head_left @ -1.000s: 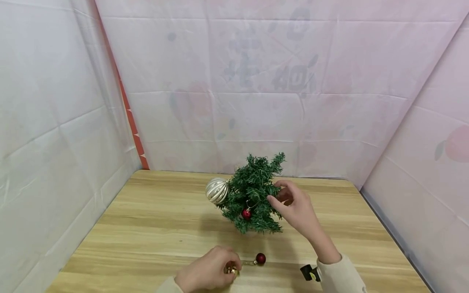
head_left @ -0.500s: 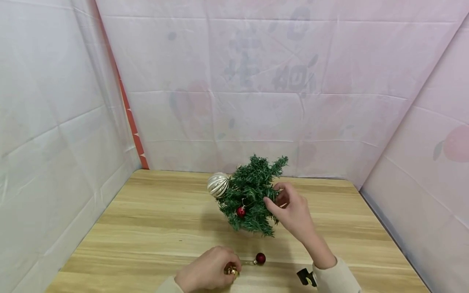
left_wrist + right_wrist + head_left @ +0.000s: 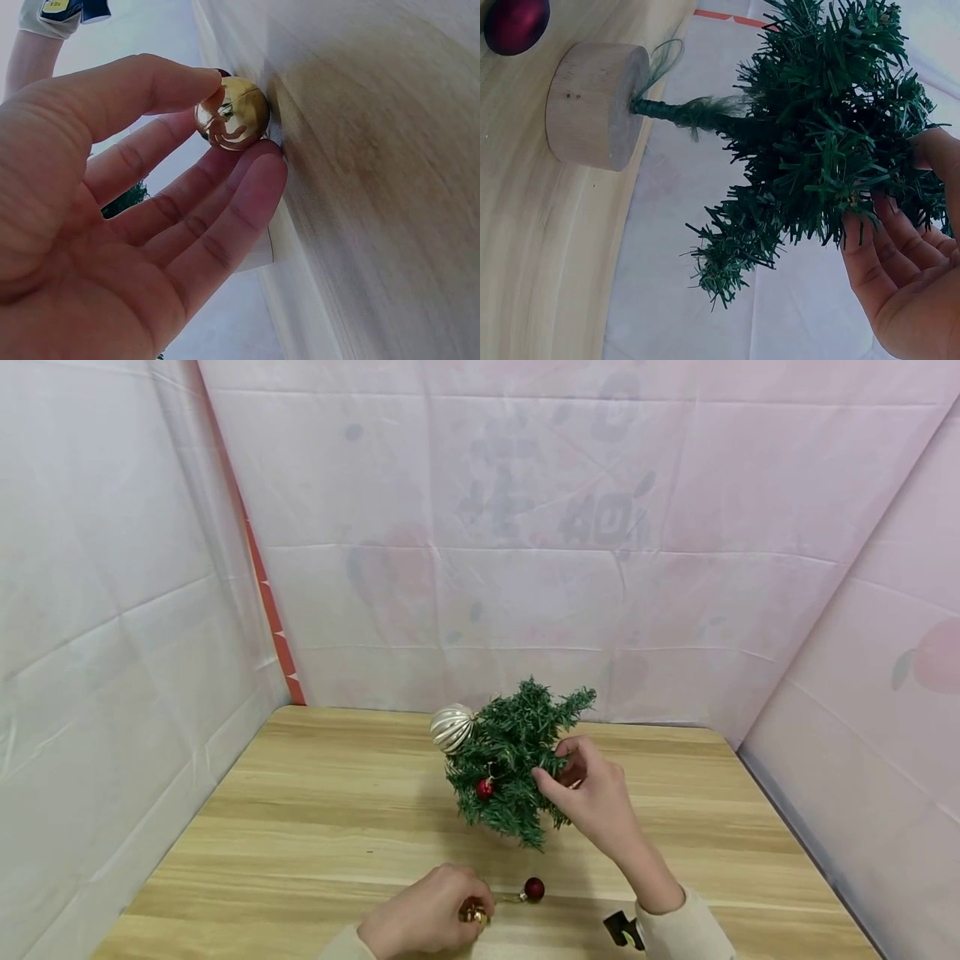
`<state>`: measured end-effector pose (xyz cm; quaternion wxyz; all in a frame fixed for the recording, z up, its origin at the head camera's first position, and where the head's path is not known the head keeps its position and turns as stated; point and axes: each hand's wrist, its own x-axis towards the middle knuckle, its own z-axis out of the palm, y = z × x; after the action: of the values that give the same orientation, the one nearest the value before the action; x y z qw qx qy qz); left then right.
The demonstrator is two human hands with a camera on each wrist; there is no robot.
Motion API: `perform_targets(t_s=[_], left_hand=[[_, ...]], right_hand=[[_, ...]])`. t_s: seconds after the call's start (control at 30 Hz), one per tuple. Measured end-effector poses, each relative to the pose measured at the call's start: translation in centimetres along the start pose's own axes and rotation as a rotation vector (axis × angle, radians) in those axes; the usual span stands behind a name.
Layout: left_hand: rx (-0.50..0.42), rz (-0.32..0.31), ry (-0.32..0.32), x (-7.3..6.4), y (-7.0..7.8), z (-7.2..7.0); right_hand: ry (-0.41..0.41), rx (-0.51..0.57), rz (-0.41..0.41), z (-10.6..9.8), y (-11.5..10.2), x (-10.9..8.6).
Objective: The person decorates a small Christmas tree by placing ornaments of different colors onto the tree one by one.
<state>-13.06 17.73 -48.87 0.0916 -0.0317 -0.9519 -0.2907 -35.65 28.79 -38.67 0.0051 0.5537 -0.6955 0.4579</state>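
Note:
My left hand [image 3: 431,910] rests low over the table and pinches a shiny gold bauble [image 3: 244,124] between thumb and fingertips. Farther back stands a small green artificial Christmas tree [image 3: 517,743] on a round wooden base [image 3: 589,109]. With thumb and fingers, my right hand [image 3: 600,797] holds the tree's branches on the right side. A ribbed silver-white bauble [image 3: 452,729] hangs at the tree's upper left. Lower on the front hangs a small red bauble [image 3: 484,788].
A dark red bauble [image 3: 534,889] with a gold cord lies on the wooden table [image 3: 300,843], just right of my left hand. Pale printed cloth walls [image 3: 525,602] enclose the table at the back and both sides.
The tree has turned under my right hand: the red bauble has shifted left, and the silver-white one has moved back and slightly right. My left hand has stayed still.

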Motion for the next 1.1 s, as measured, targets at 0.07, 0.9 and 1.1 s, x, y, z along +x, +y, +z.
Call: perform_targets(t_s=[0.07,0.9,1.1], left_hand=[[0.002,-0.012,0.007,0.1,0.2,0.2],[-0.006,-0.068,0.068,1.1,2.0,1.5],[-0.056,-0.095,0.058,1.1,2.7,1.1]], right_hand=[[-0.004,0.003,-0.015,0.0,0.1,0.1],[0.012,0.041,-0.02,0.9,-0.2,0.2],[0.018,0.037,-0.043,0.6,-0.1,0.0]])
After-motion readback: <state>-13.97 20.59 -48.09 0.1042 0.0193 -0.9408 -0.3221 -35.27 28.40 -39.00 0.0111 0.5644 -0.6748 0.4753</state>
